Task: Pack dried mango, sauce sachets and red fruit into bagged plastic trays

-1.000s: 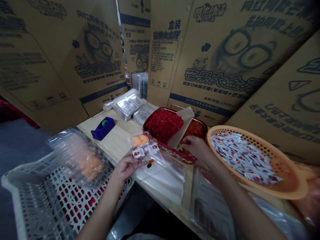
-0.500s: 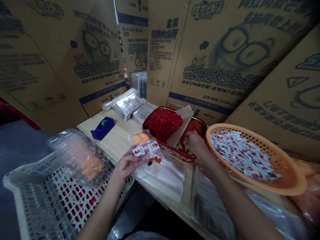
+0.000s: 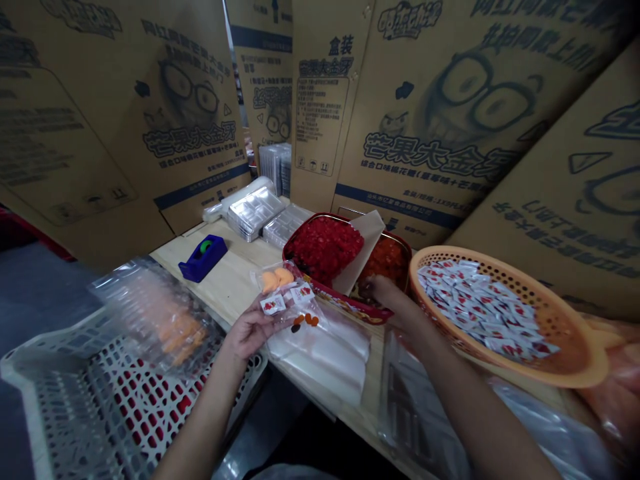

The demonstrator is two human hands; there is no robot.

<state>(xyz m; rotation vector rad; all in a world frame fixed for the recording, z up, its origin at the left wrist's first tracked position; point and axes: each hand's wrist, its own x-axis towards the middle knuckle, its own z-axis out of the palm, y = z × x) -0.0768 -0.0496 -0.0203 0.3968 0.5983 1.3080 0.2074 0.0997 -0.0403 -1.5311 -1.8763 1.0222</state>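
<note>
- head view: the left hand [image 3: 253,331] is gripping a clear tray [image 3: 289,308] by its near edge, just below the middle of the frame.
- the tray is carrying larger orange sweets [image 3: 277,278], two packets [image 3: 273,305] and a few small sweets [image 3: 307,321].
- right of centre, the right hand [image 3: 376,291] is dipping curled fingers into a red tub [image 3: 345,304]; whether they are pinching anything, i cannot tell.
- a cardboard divider [image 3: 367,240] is separating red bits [image 3: 325,247] from orange bits [image 3: 389,259].
- at right, an orange basket [image 3: 593,370] is holding more packets [image 3: 480,310].
- at left of centre, a blue tape dispenser [image 3: 203,259] is sitting on the table [image 3: 235,277].
</note>
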